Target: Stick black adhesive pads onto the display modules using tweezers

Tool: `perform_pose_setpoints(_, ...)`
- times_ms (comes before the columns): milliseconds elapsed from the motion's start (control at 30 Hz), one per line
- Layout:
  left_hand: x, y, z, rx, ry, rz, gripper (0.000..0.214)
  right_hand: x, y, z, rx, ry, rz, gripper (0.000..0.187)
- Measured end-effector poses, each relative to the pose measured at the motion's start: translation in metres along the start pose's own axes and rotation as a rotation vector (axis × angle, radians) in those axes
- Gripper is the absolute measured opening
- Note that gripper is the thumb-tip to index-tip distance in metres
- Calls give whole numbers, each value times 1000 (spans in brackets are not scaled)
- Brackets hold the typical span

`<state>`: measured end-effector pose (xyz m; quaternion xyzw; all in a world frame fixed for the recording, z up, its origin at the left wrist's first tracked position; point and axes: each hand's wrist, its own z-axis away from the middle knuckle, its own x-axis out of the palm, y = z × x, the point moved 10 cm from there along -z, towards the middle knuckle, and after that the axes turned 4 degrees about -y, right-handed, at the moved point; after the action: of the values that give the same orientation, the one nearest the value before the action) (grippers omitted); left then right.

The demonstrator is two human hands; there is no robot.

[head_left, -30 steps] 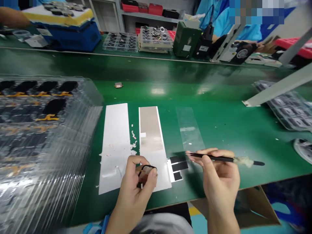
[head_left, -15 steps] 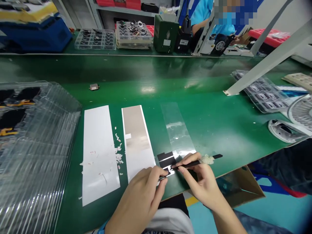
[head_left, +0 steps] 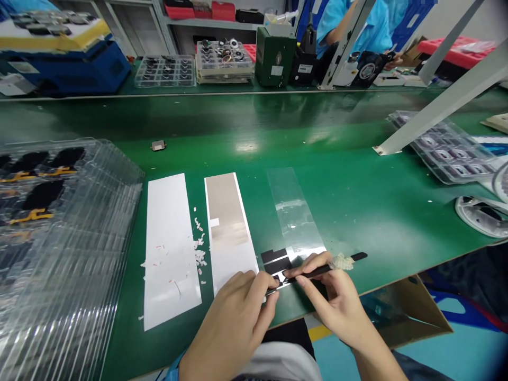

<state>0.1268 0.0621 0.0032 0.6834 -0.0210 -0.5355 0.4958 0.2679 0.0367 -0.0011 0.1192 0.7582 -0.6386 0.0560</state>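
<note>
My left hand (head_left: 238,312) is closed, pinching a small dark flat piece (head_left: 271,291) between thumb and forefinger; most of it is hidden. My right hand (head_left: 337,301) grips a slim black stick-like tool (head_left: 359,256) with a pale, crumpled wrapping (head_left: 342,262) around it. The tool's tip meets the left fingertips, beside the dark piece. Just beyond the fingers lie flat black strips (head_left: 277,265) with white gaps, at the near end of a clear film strip (head_left: 297,214). What exactly the tip touches cannot be made out.
Left of my hands lie a sheet with a beige panel (head_left: 226,206), white scraps (head_left: 199,256) and a white sheet (head_left: 170,211). Stacked clear trays (head_left: 115,238) stand far left. A slanted metal post (head_left: 432,111) rises at right. Across the bench sits a person in blue (head_left: 373,32).
The view has shifted a little, so the bench things sit slightly farther right. Both hands stay together, and the tool's tip has come closer to the left fingertips.
</note>
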Motion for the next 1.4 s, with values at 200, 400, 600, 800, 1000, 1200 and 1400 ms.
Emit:
perform_pose_setpoints(200,-1,0,1,-2,15,3,10,1,0,1,-16,-7,-13,18)
perform_pose_setpoints(400,-5,-1,1,-16,56,33,12,1,6,4,26,-15,-35,19)
perform_pose_setpoints(600,-6,-1,2,-6,76,36,13,0,8,3,40,2,-63,15)
perform_pose_setpoints(800,-6,-17,4,-128,100,211,12,-8,14,0,93,67,-224,11)
perform_pose_setpoints(1000,-21,-22,7,-120,252,335,15,-13,-20,-6,-63,158,-416,15)
perform_pose_setpoints(1200,-34,-21,11,-78,365,399,24,19,-64,-13,-251,189,-401,23)
perform_pose_setpoints(1400,-44,-28,20,-119,500,395,28,44,-72,-22,-294,182,-392,27)
